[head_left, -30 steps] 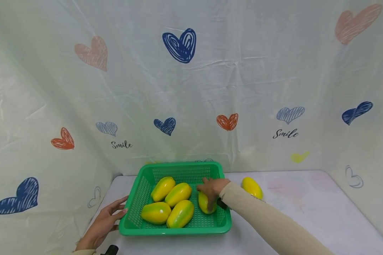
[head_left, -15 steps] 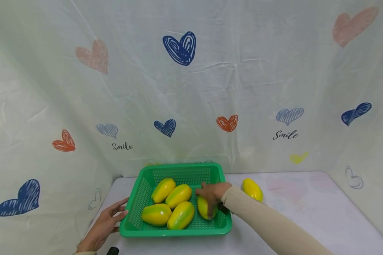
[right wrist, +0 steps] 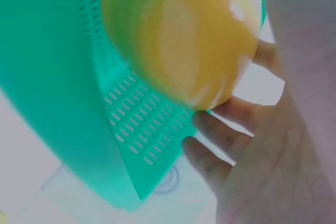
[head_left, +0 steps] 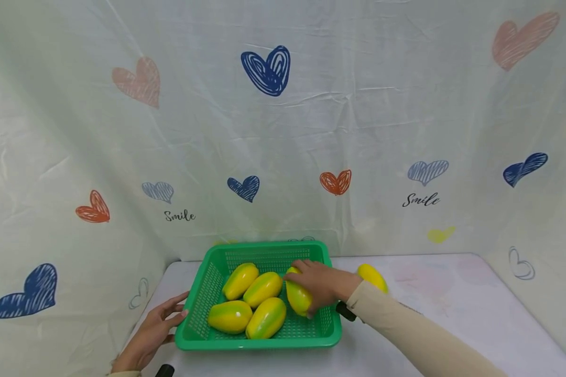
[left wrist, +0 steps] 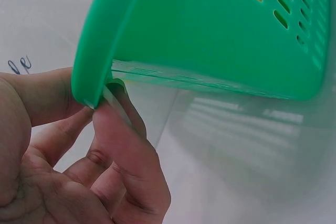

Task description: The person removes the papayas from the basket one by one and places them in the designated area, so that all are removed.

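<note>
A green plastic basket (head_left: 259, 344) with slotted walls stands on the table, several yellow-green papayas (head_left: 266, 318) lying in its left and middle part. My left hand (head_left: 153, 332) pinches the basket's left rim between thumb and fingers, as the left wrist view shows at the rim (left wrist: 94, 51). Inside the basket's right side, my right hand (head_left: 324, 283) grips another papaya (head_left: 297, 296) from its right. Up close in the right wrist view, this papaya (right wrist: 178, 40) is tilted and appears raised off the slotted floor, with fingertips at its lower end.
One more papaya (head_left: 371, 276) lies on the white table (head_left: 434, 298) to the right of the basket, partly behind my right forearm. A hanging sheet (head_left: 283, 131) printed with hearts rises behind the table and along both sides.
My right hand has moved slightly up and right, and the papaya in it has risen and tilted. My left hand and the basket have stayed in place.
</note>
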A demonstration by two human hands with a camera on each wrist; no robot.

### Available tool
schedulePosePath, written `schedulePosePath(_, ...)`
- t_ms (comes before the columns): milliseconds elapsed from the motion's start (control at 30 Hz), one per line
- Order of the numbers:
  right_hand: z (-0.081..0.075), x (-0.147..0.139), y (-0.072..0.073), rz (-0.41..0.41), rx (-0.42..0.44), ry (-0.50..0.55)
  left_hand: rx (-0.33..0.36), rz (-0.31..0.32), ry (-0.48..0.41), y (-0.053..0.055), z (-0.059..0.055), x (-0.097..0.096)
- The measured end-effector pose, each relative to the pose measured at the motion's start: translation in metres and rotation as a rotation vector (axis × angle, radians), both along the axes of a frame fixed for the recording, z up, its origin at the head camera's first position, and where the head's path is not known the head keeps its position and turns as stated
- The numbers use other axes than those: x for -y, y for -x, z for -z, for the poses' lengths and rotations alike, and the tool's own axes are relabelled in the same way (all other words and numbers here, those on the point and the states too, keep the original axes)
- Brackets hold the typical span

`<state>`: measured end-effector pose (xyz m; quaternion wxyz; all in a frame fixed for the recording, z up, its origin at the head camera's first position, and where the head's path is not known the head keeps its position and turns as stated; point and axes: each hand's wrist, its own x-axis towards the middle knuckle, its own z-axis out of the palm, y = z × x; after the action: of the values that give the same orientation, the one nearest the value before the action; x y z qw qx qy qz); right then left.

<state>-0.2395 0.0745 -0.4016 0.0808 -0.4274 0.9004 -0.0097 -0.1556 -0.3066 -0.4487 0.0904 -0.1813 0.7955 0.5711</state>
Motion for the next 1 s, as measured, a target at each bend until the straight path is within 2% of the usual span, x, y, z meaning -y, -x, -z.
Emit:
schedulePosePath(267,-0.007,-0.022,-0.012,-0.109,-0.163,0.069,0.003,-0.005,0.001,0.001,0.001,0.000)
schedulePosePath(467,-0.014,-0.039,-0.022,-0.154,-0.226,0.146,0.002,-0.004,0.002,0.001,0.001,0.000)
schedulePosePath(767,-0.019,-0.071,-0.036,-0.112,-0.239,0.232,-0.002,0.008,-0.005,0.001,-0.001,-0.001)
schedulePosePath(1000,-0.015,-0.100,-0.049,-0.052,-0.222,0.276,-0.001,0.009,0.002,0.000,0.000,0.000)
